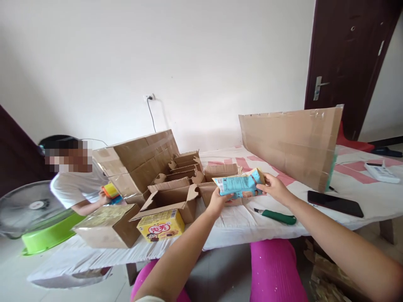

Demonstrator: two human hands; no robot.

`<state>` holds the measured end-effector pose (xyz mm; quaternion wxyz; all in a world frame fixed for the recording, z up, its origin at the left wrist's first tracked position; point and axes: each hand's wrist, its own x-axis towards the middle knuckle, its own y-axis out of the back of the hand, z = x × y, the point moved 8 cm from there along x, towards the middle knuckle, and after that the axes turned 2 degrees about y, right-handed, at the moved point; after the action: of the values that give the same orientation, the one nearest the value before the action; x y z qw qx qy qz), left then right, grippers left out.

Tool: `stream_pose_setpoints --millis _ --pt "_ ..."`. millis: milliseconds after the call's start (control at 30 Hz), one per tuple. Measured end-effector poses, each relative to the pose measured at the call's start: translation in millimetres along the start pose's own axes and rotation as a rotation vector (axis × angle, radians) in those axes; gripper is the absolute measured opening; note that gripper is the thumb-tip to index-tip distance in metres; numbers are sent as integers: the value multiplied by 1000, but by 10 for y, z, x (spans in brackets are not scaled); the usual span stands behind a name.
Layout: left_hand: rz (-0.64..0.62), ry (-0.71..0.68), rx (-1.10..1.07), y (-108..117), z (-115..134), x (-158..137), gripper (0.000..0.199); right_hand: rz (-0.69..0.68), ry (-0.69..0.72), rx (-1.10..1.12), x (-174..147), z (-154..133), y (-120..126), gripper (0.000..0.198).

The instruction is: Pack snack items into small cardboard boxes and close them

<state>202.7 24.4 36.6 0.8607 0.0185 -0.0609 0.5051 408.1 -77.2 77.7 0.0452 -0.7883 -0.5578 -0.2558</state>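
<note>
A light-blue snack packet (239,185) with a cream end is held between my two hands above the front of the table. My left hand (218,202) grips its lower left corner, and my right hand (273,187) pinches its right end. Behind and below the packet stands an open cardboard box (206,191), partly hidden by it. Just left is another open cardboard box (170,197), with a yellow printed snack box (162,225) in front of it. A green-handled utility knife (278,216) lies below my right hand.
A closed carton (107,224) and large stacked cartons (138,163) stand left; a cardboard panel (292,144) stands upright right. A black phone (335,203) and a white device (381,172) lie at right. Across the left end, a person (74,180) holds a colourful item near a fan (36,205).
</note>
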Motion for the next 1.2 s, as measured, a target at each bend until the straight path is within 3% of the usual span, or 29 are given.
stream_pose_setpoints --millis 167,367,533,733,900,1033,1200 --pt "71 67 -11 313 -56 69 63 -18 -127 28 222 155 -313 27" --pt "131 74 34 578 -126 57 57 -31 -94 9 291 241 -592 22" --pt "223 32 139 762 -254 12 52 -42 -62 -9 215 422 -686 31" --pt "468 -44 340 1055 -494 -213 58 143 6 -174 19 948 -734 32" --pt "445 -60 385 1078 -571 -185 55 88 -31 -111 15 1277 -935 35" --pt "407 -103 395 1052 -556 -104 61 56 -46 -81 -13 1285 -1034 40" --pt "399 -168 418 942 -484 -240 63 113 -85 -107 -232 1165 -911 39"
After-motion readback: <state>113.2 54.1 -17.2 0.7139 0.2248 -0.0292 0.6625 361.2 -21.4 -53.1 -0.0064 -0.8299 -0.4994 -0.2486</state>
